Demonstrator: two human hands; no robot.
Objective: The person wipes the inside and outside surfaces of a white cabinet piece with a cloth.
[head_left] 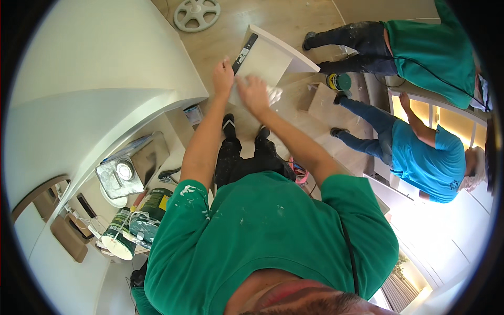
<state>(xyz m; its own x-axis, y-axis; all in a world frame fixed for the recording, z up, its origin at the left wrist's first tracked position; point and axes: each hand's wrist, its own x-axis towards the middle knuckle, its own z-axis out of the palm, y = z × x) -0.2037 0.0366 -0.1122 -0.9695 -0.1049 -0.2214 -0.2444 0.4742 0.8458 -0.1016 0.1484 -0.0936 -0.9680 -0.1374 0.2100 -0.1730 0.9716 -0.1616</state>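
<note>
A pale open-sided box or drawer-like piece (268, 55) stands ahead of me, with a long black strip with white markings (245, 54) along its left side. My left hand (223, 79) is closed at the near end of this strip, its fingers curled; what they hold is hidden. Just right of it, my right hand (253, 95) is over the near part of the pale piece, its fingers smeared by motion. A white crumpled cloth or paper (274, 95) shows beside the right hand; whether the hand grips it is unclear.
Paint cans (119, 233), a paint tray (119, 176) and tools crowd a surface at left. Two people work at right, one in green (430, 58), one in blue (428, 160). A green can (338, 81) stands near their feet. A grey wheel-shaped base (197, 14) stands far ahead.
</note>
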